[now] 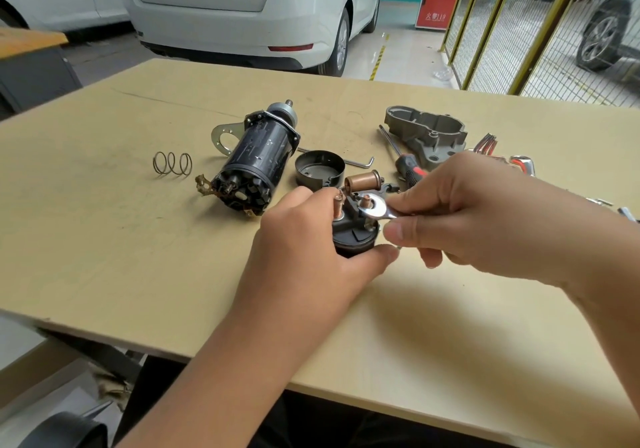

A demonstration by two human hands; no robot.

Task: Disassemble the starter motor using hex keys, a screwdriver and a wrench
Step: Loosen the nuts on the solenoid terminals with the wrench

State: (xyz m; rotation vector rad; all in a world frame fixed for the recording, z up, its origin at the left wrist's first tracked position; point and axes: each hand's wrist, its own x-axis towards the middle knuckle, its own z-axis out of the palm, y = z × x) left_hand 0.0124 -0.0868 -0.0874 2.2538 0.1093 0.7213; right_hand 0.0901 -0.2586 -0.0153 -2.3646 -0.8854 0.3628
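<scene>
My left hand (311, 239) grips a black solenoid (353, 236) that stands upright on the table, its copper terminal studs pointing up. My right hand (467, 215) holds a small silver wrench (375, 209) whose head sits over one of the studs. The black motor body (256, 163) lies on its side behind my left hand, brush end toward me. A loose spring (172, 163) lies to its left. A round metal end cap (319, 169) and a copper plunger (362, 180) lie just behind the solenoid.
A grey cast housing (427, 135) sits at the back right. A hex key (356, 160) and a screwdriver (405, 163) with a red-black handle lie near it. More tools (521, 163) lie at the right edge. The wooden table (138, 257) ends close to me.
</scene>
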